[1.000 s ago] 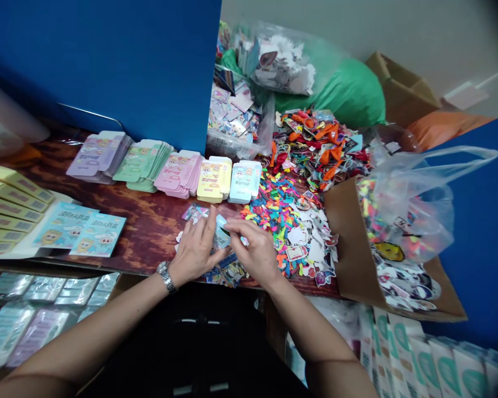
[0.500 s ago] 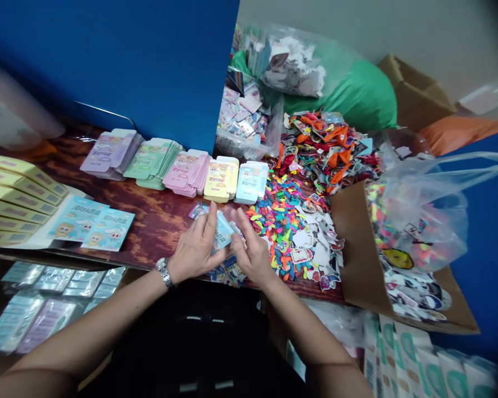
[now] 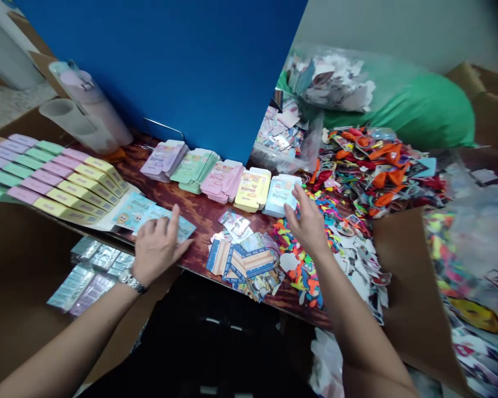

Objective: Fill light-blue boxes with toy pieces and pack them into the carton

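My left hand (image 3: 157, 243), palm down with its fingers apart, rests over flat light-blue boxes (image 3: 131, 213) at the end of the packed carton. Near the stack of folded light-blue boxes (image 3: 279, 194) my right hand (image 3: 307, 218) is spread, its fingertips at the stack's right side. Nothing shows between its fingers. Left of that stack stand yellow (image 3: 251, 189), pink (image 3: 221, 179), green (image 3: 195, 168) and purple (image 3: 164, 159) stacks. Between my hands lies a loose pile of blue-and-tan cards (image 3: 243, 260) and small stickers (image 3: 235, 224).
Colourful small balloons (image 3: 309, 276) and white cutouts (image 3: 359, 249) lie right of the cards. Behind them are a heap of orange and red pieces (image 3: 369, 166) and a bag of paper pieces (image 3: 336, 83). Filled box rows (image 3: 66, 179) stand left; an open carton (image 3: 415, 293) stands right.
My hands have moved apart, and the light-blue piece between them is no longer there. My left hand went left to the flat boxes, my right toward the light-blue stack. The view has turned left.
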Demonstrator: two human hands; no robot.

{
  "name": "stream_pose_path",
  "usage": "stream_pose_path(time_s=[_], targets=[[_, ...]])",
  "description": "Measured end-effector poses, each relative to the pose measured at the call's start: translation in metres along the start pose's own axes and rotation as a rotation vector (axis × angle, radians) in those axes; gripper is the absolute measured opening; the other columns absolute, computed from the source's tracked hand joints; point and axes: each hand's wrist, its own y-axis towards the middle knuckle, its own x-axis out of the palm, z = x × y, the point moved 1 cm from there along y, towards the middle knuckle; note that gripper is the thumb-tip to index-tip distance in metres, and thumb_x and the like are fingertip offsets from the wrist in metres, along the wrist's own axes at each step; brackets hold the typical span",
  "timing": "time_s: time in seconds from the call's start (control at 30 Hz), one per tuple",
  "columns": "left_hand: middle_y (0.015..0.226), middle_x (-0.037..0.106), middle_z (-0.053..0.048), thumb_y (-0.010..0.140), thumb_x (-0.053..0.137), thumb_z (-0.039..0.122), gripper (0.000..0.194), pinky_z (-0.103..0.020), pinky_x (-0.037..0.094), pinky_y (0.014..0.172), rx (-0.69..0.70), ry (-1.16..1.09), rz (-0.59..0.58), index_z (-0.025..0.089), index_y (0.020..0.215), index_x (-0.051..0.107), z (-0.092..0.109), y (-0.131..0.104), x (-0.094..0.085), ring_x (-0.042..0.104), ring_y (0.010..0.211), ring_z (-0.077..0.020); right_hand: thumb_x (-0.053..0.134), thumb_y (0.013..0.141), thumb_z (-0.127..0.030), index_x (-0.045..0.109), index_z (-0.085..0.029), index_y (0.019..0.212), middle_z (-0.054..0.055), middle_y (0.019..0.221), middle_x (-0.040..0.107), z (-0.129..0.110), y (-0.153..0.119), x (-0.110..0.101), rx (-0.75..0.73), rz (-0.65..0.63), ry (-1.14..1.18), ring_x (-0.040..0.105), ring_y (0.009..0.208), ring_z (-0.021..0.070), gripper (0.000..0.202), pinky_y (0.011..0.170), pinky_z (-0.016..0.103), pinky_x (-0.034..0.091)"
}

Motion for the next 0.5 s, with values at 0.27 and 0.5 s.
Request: stream_pose_path(time_s=[0.27, 0.5], targets=[[0.141, 0.043, -0.028, 0.089, 0.045, 0.06, 0.082, -0.055, 0.042, 0.089, -0.14, 0.081, -0.013, 0.011, 0.153, 0.026, -0.044, 0.004, 0.006, 0.047, 0.116, -0.0468, 0.048, 0.092, -0.031, 0.047, -0.006, 0.142, 0.02, 0.135, 0.058, 0.058, 0.047, 0.012, -0.015, -0.173, -0.243, 0.053, 0.123, 0.033, 0.056, 0.107, 0.048, 0.041], [0.143, 0.047, -0.013, 0.078, 0.063, 0.059, 0.088, -0.068, 0.039, 0.097, -0.179, -0.151, 0.124, 0.034, 0.153, 0.024, -0.049, 0.007, 0.008, 0.041, 0.126, -0.0514, 0.066, 0.084, -0.047, 0.04, -0.012, 0.148, 0.015, 0.148, 0.047, 0.08, 0.066, 0.015, -0.045, -0.502, -0.311, 0.041, 0.136, 0.0345, 0.078, 0.113, 0.045, 0.032]])
